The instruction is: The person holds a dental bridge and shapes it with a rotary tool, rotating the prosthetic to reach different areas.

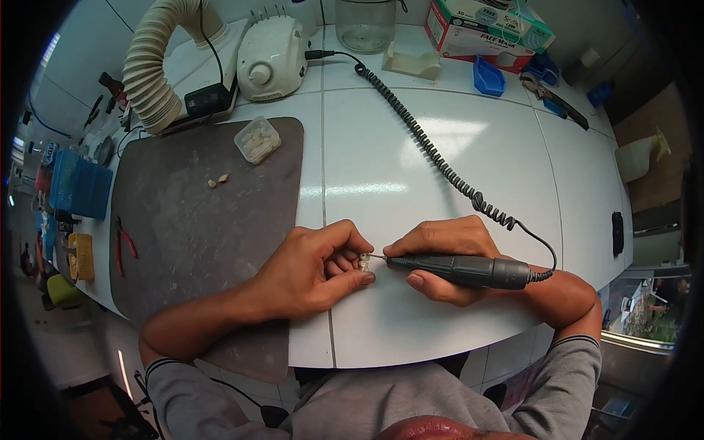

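Between the thumb and fingers of my left hand (323,268) is a small cream-coloured piece (364,262) that looks like a few joined teeth. My right hand (451,246) grips a black rotary handpiece (469,270), which lies nearly level and points left. Its thin metal bit (377,256) reaches the piece or stops right beside it; contact is too small to tell. A coiled black cable (433,150) runs from the handpiece's rear up to a white control box (270,62) at the back.
A grey mat (213,213) lies at left, bearing a clear tub of pale pieces (257,140), two small fragments (218,180) and red-handled pliers (125,246). Behind stand a ribbed hose (150,70), a glass jar (365,28) and mask boxes (484,37). A blue tray (488,77) sits back right.
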Available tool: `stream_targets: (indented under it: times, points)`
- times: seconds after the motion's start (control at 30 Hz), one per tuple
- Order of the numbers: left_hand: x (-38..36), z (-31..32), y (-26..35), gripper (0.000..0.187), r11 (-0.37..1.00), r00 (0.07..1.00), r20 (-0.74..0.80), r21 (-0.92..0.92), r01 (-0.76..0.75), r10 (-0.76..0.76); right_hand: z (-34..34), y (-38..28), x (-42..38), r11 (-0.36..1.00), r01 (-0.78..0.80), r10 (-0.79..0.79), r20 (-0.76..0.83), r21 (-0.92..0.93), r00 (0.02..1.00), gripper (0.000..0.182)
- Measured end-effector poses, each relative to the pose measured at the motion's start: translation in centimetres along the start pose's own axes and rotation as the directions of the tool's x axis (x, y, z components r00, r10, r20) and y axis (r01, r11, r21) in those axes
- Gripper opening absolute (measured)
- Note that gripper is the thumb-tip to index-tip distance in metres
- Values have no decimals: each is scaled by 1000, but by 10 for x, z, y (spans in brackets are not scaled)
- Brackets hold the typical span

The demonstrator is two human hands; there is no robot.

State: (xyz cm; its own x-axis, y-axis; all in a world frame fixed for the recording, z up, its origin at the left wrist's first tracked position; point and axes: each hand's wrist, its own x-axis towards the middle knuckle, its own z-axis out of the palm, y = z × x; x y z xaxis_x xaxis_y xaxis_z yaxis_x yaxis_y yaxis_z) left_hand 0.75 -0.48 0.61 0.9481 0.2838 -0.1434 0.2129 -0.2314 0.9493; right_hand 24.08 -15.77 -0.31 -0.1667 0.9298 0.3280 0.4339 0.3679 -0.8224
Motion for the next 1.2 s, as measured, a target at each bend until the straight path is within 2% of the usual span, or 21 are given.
stream_targets:
  times: [0.5,1.2]
  points:
    - [-1,-1,1,30,1000,1000,10,8,6,-6,-3,-2,0,999,-8,9,39,-32,999,32]
    - [-1,-1,2,29,999,1000,2,31,-12,12,0,-1,0,1000,5,-4,15,-16,1000,32]
